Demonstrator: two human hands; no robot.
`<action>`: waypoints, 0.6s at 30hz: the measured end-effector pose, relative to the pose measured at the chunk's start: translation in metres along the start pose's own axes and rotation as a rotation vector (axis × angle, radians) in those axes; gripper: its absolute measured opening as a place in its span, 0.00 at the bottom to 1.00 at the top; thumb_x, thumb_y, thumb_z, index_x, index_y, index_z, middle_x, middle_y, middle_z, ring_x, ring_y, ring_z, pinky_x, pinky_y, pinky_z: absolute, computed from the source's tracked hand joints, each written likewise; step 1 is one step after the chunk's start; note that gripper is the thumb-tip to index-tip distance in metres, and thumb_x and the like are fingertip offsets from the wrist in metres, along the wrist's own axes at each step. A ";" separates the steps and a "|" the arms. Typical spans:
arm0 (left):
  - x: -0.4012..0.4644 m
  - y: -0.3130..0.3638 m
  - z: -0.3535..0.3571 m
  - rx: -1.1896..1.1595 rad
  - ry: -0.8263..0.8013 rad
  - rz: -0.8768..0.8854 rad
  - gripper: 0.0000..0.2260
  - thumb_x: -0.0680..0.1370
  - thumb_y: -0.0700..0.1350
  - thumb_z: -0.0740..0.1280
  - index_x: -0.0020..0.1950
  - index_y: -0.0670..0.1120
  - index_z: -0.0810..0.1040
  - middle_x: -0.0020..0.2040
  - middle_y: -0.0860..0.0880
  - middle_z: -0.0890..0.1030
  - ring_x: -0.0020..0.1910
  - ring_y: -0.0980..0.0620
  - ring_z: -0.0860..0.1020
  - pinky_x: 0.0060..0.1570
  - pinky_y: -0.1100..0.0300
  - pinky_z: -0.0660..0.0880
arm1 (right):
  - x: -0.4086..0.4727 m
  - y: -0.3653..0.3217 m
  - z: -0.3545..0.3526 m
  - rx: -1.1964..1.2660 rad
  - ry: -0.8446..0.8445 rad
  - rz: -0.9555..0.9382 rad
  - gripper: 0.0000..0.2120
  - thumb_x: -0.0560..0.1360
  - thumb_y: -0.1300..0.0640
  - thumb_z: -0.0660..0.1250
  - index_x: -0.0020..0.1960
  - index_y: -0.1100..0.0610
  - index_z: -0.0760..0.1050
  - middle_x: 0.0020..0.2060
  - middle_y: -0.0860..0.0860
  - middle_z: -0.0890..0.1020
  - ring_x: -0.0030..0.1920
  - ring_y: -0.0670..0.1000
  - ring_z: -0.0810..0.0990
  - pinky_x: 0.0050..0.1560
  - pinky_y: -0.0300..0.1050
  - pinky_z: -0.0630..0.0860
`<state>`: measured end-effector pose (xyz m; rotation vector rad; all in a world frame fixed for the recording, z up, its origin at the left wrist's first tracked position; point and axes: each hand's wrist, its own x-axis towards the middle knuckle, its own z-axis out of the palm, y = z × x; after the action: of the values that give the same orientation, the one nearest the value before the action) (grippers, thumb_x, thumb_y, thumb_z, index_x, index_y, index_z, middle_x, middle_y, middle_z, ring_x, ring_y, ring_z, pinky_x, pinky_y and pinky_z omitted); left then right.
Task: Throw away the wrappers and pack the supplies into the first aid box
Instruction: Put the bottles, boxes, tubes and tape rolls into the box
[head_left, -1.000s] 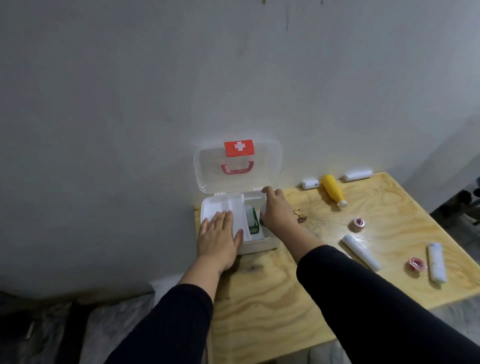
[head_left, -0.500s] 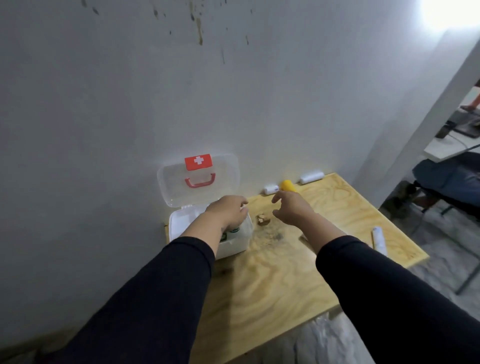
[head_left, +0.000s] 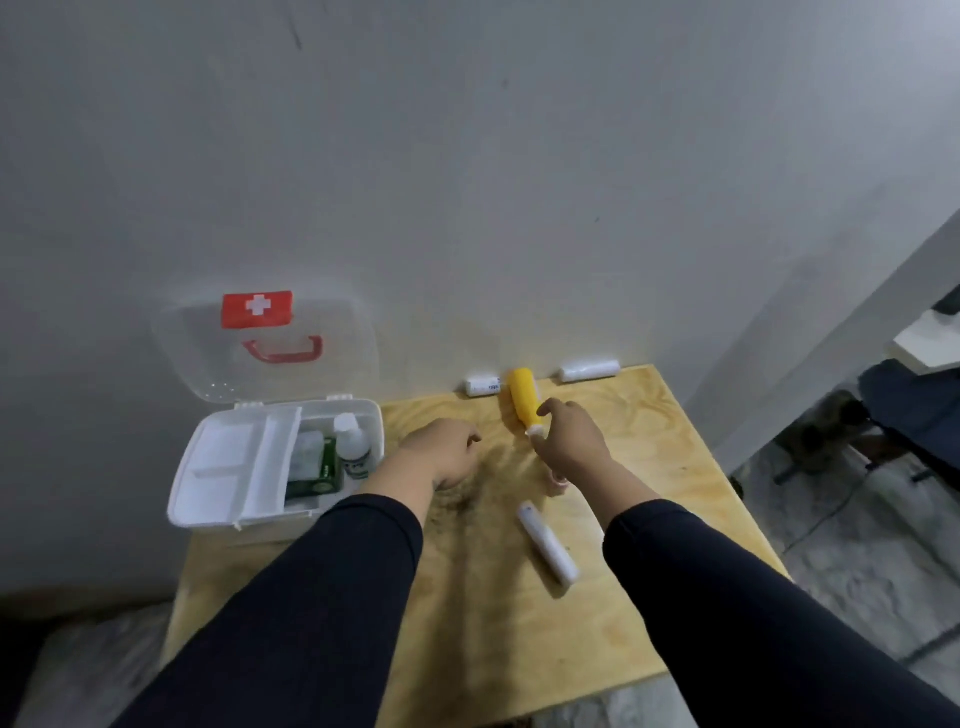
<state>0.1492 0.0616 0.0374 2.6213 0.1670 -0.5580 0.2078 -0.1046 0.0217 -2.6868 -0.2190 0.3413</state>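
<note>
The white first aid box (head_left: 208, 512) stands open at the table's left, its clear lid (head_left: 265, 348) leaning on the wall. Inside it are a green pack (head_left: 319, 470) and a small white bottle (head_left: 353, 441). A yellow bottle (head_left: 522, 397) lies near the wall. My right hand (head_left: 574, 441) is at its white cap, thumb and fingers spread on either side of it. My left hand (head_left: 441, 452) rests knuckles-up on the wood beside the box, fingers curled under; what lies beneath it is hidden. A white tube (head_left: 548, 543) lies between my forearms.
Two white rolls (head_left: 483, 387) (head_left: 589, 368) lie against the wall. A pink tape roll (head_left: 560, 483) peeks from under my right wrist. The plywood table (head_left: 649, 467) ends at the right, with floor and chair legs (head_left: 831, 447) beyond.
My left hand has left the box and moved right onto the table, over the spot where a small brown scrap lay. My right hand has reached the yellow bottle's cap. The view has shifted.
</note>
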 end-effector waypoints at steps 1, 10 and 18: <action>0.004 0.002 0.005 -0.016 0.004 -0.015 0.17 0.81 0.50 0.57 0.68 0.48 0.73 0.66 0.47 0.77 0.63 0.45 0.76 0.62 0.49 0.74 | 0.006 0.002 0.003 0.028 -0.003 -0.002 0.20 0.76 0.54 0.63 0.67 0.56 0.68 0.61 0.58 0.73 0.56 0.61 0.78 0.53 0.49 0.74; 0.023 0.015 0.025 0.009 -0.055 -0.131 0.18 0.81 0.50 0.57 0.69 0.48 0.73 0.66 0.47 0.76 0.64 0.45 0.75 0.61 0.51 0.74 | 0.033 0.018 0.031 0.210 0.057 -0.034 0.23 0.73 0.67 0.61 0.68 0.58 0.65 0.60 0.59 0.71 0.56 0.62 0.75 0.49 0.47 0.71; 0.018 0.025 0.016 -0.022 -0.038 -0.165 0.19 0.80 0.50 0.58 0.71 0.49 0.71 0.67 0.47 0.76 0.64 0.46 0.75 0.62 0.49 0.74 | 0.039 0.022 -0.010 0.278 0.317 -0.210 0.12 0.75 0.62 0.64 0.58 0.58 0.75 0.51 0.55 0.81 0.52 0.56 0.78 0.45 0.41 0.69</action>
<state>0.1650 0.0320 0.0269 2.5888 0.3780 -0.6573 0.2500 -0.1202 0.0128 -2.3739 -0.3274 -0.1118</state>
